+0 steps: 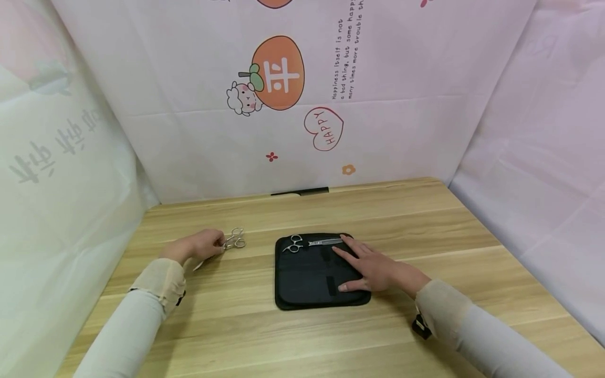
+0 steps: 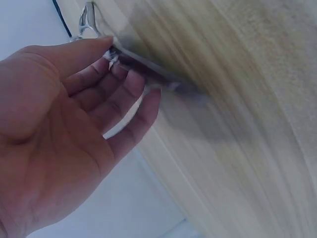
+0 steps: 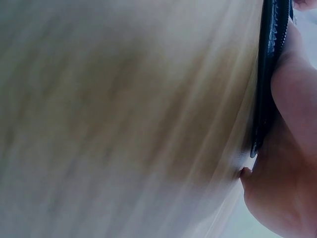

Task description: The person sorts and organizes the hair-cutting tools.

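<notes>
My left hand [image 1: 208, 244] pinches a pair of silver scissors [image 1: 235, 239] by its middle, at the left of the table. The finger rings point right in the head view, and in the left wrist view the blades [image 2: 148, 69] are blurred past my fingertips. My right hand [image 1: 373, 269] rests with fingers spread over the right side of a black zip case [image 1: 302, 281]. Along the case's far edge lies a second pair of scissors [image 1: 295, 244], held under a black strap. Its toothed blade reaches to my right fingertips. In the right wrist view the zipped edge [image 3: 271, 59] shows beside my palm.
A black comb [image 1: 314, 191] lies at the table's back edge, against a printed white cloth [image 1: 198, 152] hung behind. Pale cloth also hangs at the left and right sides. Wood-grain tabletop [image 1: 236, 325] surrounds the case.
</notes>
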### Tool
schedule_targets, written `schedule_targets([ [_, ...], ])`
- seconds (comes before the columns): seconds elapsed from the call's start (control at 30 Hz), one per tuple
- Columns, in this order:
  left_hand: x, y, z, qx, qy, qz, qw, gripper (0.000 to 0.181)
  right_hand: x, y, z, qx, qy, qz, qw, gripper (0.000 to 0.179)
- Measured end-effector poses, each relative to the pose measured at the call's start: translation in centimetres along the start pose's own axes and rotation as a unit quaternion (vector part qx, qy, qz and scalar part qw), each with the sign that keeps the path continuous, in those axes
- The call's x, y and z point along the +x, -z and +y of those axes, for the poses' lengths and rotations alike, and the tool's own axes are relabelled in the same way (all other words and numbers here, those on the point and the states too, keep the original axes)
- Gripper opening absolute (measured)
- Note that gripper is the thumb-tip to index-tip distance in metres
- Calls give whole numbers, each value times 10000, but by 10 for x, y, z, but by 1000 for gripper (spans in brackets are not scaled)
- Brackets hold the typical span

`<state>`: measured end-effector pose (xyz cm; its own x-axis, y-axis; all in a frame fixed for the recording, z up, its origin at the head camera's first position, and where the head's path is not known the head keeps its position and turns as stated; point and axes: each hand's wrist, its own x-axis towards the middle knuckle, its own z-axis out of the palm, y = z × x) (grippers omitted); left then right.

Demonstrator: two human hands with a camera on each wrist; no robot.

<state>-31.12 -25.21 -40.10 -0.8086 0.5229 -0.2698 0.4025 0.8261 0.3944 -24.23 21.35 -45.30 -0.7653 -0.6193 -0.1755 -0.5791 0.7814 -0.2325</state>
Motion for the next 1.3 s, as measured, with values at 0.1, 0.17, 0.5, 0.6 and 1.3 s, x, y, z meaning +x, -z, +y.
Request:
schedule_targets([
  [0.1,0,-1,1,-219,-45,5,9997,6,1,0,0,7,21,-5,10000,99],
  [0.17,-1,-2,1,-426,-62,29,9991,9,1,1,-1,14,40,-16,10000,99],
  [0.5,4,-8,4,-707,-575,706,9933,18,4,-4,5,88,142,73,9998,100],
  [0.6,6,-9,13,-663,-628,824,9924,19,4,-5,5,102,186,123,9997,99],
  [1.3,15,-15,72,-192,-1538,1023,9826,10,13,49,-14,-443,210,409,9980,66],
])
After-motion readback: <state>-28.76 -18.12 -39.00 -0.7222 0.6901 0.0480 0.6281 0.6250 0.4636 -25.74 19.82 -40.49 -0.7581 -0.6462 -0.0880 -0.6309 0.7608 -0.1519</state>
